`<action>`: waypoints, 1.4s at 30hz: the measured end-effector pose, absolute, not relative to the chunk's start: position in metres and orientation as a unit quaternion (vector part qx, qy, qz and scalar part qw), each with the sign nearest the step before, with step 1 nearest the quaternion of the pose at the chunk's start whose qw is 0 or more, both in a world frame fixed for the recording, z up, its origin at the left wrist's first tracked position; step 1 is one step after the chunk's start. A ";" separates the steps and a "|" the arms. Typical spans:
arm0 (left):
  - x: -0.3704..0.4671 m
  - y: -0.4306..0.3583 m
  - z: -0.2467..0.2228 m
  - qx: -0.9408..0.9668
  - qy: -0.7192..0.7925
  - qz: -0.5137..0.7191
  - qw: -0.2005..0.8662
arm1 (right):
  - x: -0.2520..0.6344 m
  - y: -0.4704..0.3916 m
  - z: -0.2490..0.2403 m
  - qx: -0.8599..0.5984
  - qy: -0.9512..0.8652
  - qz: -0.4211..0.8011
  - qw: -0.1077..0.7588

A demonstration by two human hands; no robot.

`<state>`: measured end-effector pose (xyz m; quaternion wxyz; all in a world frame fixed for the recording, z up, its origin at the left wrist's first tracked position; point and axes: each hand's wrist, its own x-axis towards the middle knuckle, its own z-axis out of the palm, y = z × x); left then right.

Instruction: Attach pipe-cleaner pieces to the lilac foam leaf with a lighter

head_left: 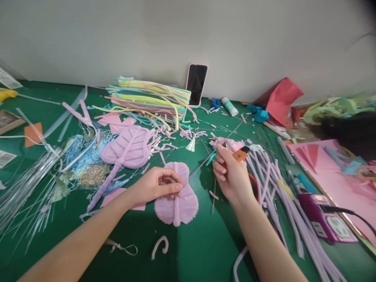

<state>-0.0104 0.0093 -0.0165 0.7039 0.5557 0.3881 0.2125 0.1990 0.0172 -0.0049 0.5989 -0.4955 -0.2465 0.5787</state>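
Note:
My left hand is closed in a pinch over a lilac fuzzy leaf-shaped piece lying on the table. A thin purple pipe cleaner stretches from its fingertips toward my right hand. My right hand is closed too, its thumb and forefinger pinching around the strip's far end. Beside those fingers shows a small teal piece. Partly hidden behind the right hand are a red curved handle and an orange tag; whether the hand touches them I cannot tell. A lilac fan with a wrapped handle lies left.
Bundled coloured pipe cleaners lie at the back beside an upright phone. Lilac pipe cleaners and a purple device with a cable are on the right. Silver strips and blue tassels cover the left. A curled lilac piece lies in front.

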 end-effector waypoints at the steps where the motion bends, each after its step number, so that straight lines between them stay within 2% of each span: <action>1: -0.010 0.009 -0.016 0.561 0.392 0.210 0.698 | 0.199 0.017 -0.005 -0.496 -0.247 0.578 0.598; 23: -0.011 0.006 -0.005 0.623 0.446 0.178 0.617 | 0.195 0.018 -0.008 -0.495 -0.233 0.588 0.595; 27: -0.013 0.003 -0.001 0.648 0.471 0.179 0.571 | 0.193 0.018 -0.009 -0.506 -0.247 0.581 0.587; 30: -0.018 -0.003 0.000 0.657 0.514 0.180 0.522 | 0.196 0.018 -0.012 -0.539 -0.297 0.573 0.542; 32: -0.023 -0.007 -0.003 0.651 0.551 0.179 0.491 | 0.203 0.019 -0.017 -0.586 -0.372 0.522 0.496; 36: -0.031 -0.011 -0.011 0.639 0.594 0.165 0.460 | 0.223 0.019 -0.029 -0.656 -0.525 0.318 0.438; 42: -0.032 -0.011 -0.016 0.646 0.610 0.176 0.423 | 0.228 0.017 -0.030 -0.669 -0.600 0.240 0.366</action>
